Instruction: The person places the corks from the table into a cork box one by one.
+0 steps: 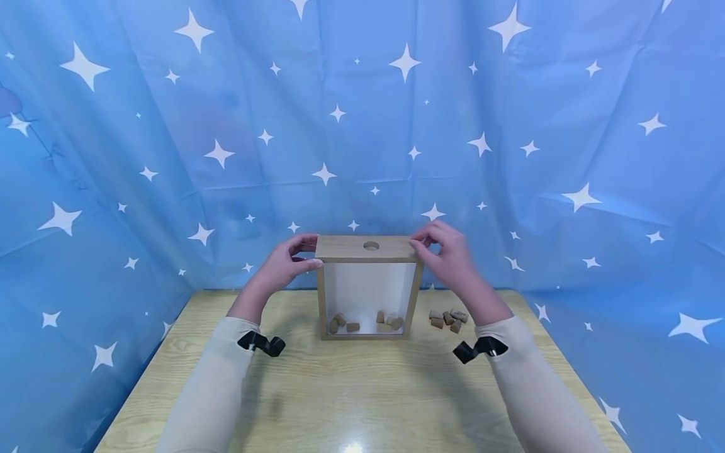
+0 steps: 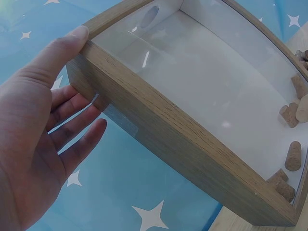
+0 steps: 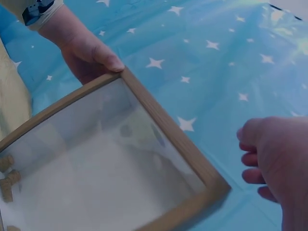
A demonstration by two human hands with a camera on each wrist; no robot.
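Wooden box (image 1: 342, 247) stands upright on the table (image 1: 340, 390), clear pane (image 1: 368, 289) facing me, white back panel behind that, round hole (image 1: 370, 246) in the middle of its top. My left hand (image 1: 282, 261) has the box by its upper left corner: thumb laid on the front edge, fingers reaching round behind the side wall and slightly apart, so a light grip. My right hand (image 1: 450, 251) is up at the box's upper right corner, fingers curled in and thumb drawn close to the index; head view overlaps it with the corner, right wrist view shows a gap, so I can't tell if I'm touching the wood or pinching anything small.

Inside the box, corks (image 1: 354, 327) lie along the bottom in two loose groups, one toward its left wall, one toward its right wall. Outside, just right of the box, a small heap of loose corks (image 1: 455, 326) lies on the table, some touching.

Blue curtain (image 1: 317, 138) with white stars hangs behind the box and to both sides. Pale sleeves (image 1: 209, 384) come in either side of the box from the front, a black mount (image 1: 263, 343) at each wrist
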